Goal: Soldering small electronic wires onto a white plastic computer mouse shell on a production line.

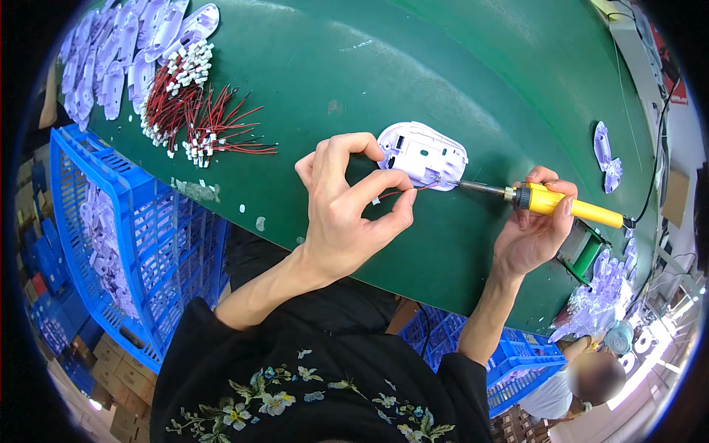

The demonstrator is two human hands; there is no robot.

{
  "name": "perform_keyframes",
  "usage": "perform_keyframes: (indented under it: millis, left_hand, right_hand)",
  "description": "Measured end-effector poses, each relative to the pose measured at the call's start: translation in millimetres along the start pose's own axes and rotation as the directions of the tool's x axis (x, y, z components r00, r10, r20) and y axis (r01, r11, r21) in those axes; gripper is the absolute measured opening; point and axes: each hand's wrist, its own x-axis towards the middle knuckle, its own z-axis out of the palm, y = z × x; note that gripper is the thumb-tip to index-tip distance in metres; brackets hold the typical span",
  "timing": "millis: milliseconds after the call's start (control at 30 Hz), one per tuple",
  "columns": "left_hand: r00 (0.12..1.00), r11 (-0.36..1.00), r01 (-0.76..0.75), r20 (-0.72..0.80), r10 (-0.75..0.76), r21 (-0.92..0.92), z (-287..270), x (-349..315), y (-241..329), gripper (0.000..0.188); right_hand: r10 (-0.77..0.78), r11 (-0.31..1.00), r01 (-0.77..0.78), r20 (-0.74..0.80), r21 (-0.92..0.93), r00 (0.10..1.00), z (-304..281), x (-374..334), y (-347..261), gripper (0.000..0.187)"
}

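A white plastic housing (442, 144) with moulded slots lies on the green table in front of me. My left hand (347, 193) pinches a thin red wire (391, 193) between thumb and forefinger at the housing's near edge, while another finger touches its left end. A small white connector shows on the wire beside the pinch. In my right hand (538, 229) is a soldering iron (576, 212) with a yellow handle. Its metal tip reaches the housing's near right edge, close to the wire's end; whether it touches the wire I cannot tell.
Bundled red wires with white connectors (181, 100) lie at the far left, beside piled white housings (118, 52). A blue crate (140, 251) of parts stands left of the table (332, 66). A green stand (587, 255) and more white parts (609, 288) lie right; another person is beyond.
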Motion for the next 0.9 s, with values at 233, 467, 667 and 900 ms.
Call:
perform_keyframes:
  millis: [233,467,667,900]
  left_hand:
    - [1.000,1.000,0.000,0.005,0.000,-0.002,0.4,-0.1,0.7,0.021]
    - [1.000,1.000,-0.005,0.004,0.005,0.006,0.3,0.8,-0.3,0.020]
    - [1.000,1.000,-0.003,0.012,0.003,0.006,-0.7,0.5,0.2,0.019]
    - [1.000,1.000,-0.007,0.011,0.007,0.000,-1.3,-0.2,-1.2,0.019]
  right_hand:
    - [0.012,1.000,-0.012,-0.005,0.019,1.000,-1.6,1.5,0.3,0.030]
    - [0.013,1.000,-0.013,-0.009,0.003,1.000,0.2,1.1,-1.0,0.032]
    - [0.042,0.997,-0.045,-0.050,-0.061,0.998,4.2,0.7,-1.3,0.034]
    - [0.020,0.999,-0.021,0.025,0.035,0.999,1.7,-1.0,0.9,0.029]
